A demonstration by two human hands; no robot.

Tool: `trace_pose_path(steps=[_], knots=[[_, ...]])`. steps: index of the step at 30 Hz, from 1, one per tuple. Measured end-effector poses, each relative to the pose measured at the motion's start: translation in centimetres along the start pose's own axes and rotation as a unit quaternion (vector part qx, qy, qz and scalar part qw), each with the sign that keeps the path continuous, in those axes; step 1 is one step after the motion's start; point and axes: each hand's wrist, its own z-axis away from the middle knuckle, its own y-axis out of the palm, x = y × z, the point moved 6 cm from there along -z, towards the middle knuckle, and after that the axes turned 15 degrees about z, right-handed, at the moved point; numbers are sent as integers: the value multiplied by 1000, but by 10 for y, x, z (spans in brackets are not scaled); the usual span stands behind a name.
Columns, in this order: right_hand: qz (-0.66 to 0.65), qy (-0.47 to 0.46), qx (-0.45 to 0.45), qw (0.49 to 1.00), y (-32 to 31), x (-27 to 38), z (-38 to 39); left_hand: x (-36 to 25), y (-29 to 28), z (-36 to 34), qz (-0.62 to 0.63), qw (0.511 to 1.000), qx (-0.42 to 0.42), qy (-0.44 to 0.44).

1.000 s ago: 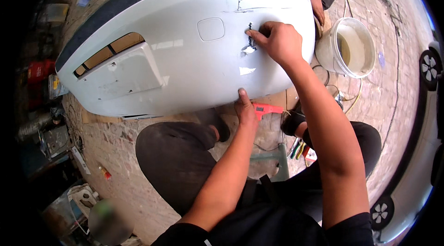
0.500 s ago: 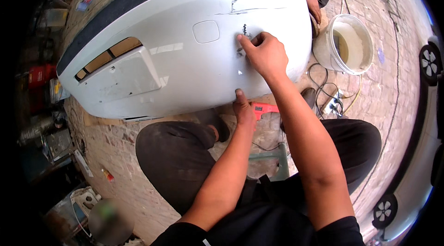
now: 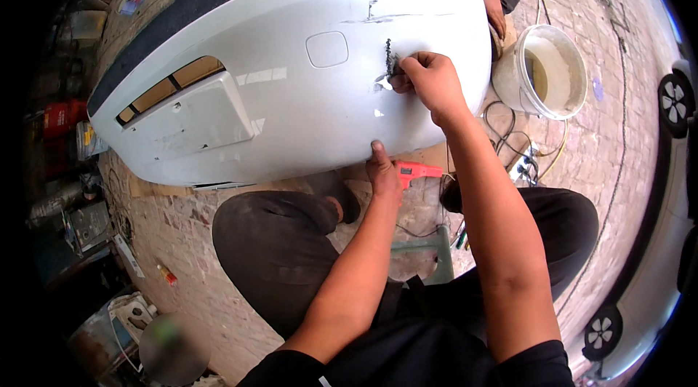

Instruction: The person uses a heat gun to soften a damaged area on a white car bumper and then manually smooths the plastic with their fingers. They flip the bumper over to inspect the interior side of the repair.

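A silver-white car bumper [image 3: 291, 110] lies in front of me, with a dark band along its far edge. My left hand [image 3: 382, 172] grips its near edge, thumb on the outer face, the other fingers hidden. A red tool with a gun-like body [image 3: 418, 172] shows right beside that hand; whether they touch I cannot tell. My right hand [image 3: 432, 85] is closed in a pinch close to the bumper's face, beside a dark, jagged crack line [image 3: 388, 56] and a scuffed patch. What the fingers hold, if anything, is hidden.
A white bucket [image 3: 520, 74] stands on the brick floor to the right, near a power strip [image 3: 525, 163] with tangled cables. Another person's hand [image 3: 494, 16] rests by the bumper's far right end. Cluttered equipment lines the left; a car [image 3: 654, 270] is at the far right.
My right hand has shifted slightly right, and its fingers have curled in, baring more of the crack and scuffed patch. My left hand stays on the bumper's edge.
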Motion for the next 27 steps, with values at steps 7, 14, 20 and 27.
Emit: trace_pose_path(steps=[7,14,20,27], knots=[[22,-38,17,999,-3,1,2,0,0,-3,6,999,5,32],[250,6,-10,968,-11,27,2,4,-6,-7,16,1000,3,15],[279,-16,44,959,-17,24,-14,5,-7,-9,24,1000,8,13],[373,2,46,927,-22,35,-16,2,-4,-7,24,999,28,20]])
